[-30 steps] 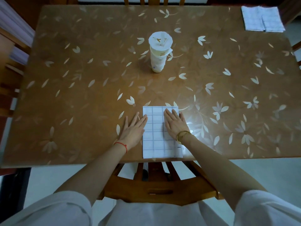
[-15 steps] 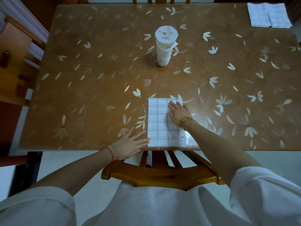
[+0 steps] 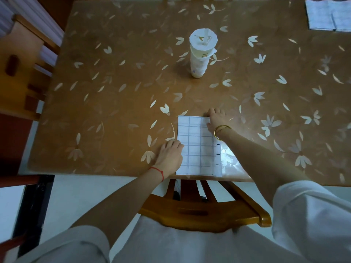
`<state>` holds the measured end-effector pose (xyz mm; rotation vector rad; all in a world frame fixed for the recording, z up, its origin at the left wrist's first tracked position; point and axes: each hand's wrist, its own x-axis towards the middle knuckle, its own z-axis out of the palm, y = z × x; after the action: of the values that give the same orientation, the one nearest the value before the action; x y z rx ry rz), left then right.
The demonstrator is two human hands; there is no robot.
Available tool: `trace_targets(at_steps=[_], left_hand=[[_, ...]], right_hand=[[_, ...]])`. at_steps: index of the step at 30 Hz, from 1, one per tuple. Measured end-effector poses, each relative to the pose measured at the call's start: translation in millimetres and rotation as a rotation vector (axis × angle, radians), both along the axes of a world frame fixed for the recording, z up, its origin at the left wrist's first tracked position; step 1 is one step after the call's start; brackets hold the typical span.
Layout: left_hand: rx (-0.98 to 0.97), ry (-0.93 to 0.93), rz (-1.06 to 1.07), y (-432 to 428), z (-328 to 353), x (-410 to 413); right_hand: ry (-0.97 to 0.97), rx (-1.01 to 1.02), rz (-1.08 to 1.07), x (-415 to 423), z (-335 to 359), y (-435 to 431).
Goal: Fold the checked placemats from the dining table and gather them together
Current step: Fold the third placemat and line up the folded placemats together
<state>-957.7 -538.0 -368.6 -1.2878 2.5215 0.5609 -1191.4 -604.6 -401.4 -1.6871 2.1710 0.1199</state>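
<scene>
While your folded placemat (image 3: pixel 197 147) lay at the near table (image 3: pixel 114 111) edge, left hand (image 3: pixel 170 156) flat beside it, right hand (image 3: pixel 215 119) pinching its far corner, you needed edges aligned.

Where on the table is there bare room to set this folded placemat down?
Bare: the table left of the cup, and between cup and far placemat. Crowded: the near edge, with both hands on the placemat.
</scene>
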Motion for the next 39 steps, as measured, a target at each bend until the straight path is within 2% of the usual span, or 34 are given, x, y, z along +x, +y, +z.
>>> trace_targets(at_steps=[5,9,12,14,17,24,27,29,34,39], left_hand=[[0.055,0.052,0.067,-0.2,-0.9,2.8],[0.065,0.053,0.06,4.3,-3.5,9.6],[0.13,0.105,0.102,3.7,-4.6,15.2],[0.187,0.156,0.141,4.1,-4.0,20.7],[0.249,0.228,0.212,5.1,-3.2,32.5],[0.166,0.239,0.274,8.3,4.1,38.1],[0.114,0.243,0.359,10.6,1.4,34.1],[0.097,0.244,0.324,13.6,1.9,29.7],[0.034,0.057,0.095,25.7,-0.1,18.9],[0.103,-0.112,0.073,32.0,-8.7,11.9]], right_hand=[[-0.004,0.015,0.009,-3.7,6.3,-0.6],[-0.224,-0.232,0.007,-8.3,29.4,22.6],[-0.263,-0.451,0.172,-7.0,46.3,57.8],[-0.291,-0.484,0.297,-4.7,50.3,84.7],[-0.236,-0.407,0.436,-2.6,47.2,121.2],[-0.114,-0.146,0.561,3.8,30.4,167.2],[-0.073,-0.087,0.54,11.3,26.0,171.3],[-0.068,-0.103,0.489,20.2,24.2,168.8],[-0.039,-0.012,0.449,61.5,23.0,148.2],[0.023,0.119,0.456,92.1,12.1,131.7]])
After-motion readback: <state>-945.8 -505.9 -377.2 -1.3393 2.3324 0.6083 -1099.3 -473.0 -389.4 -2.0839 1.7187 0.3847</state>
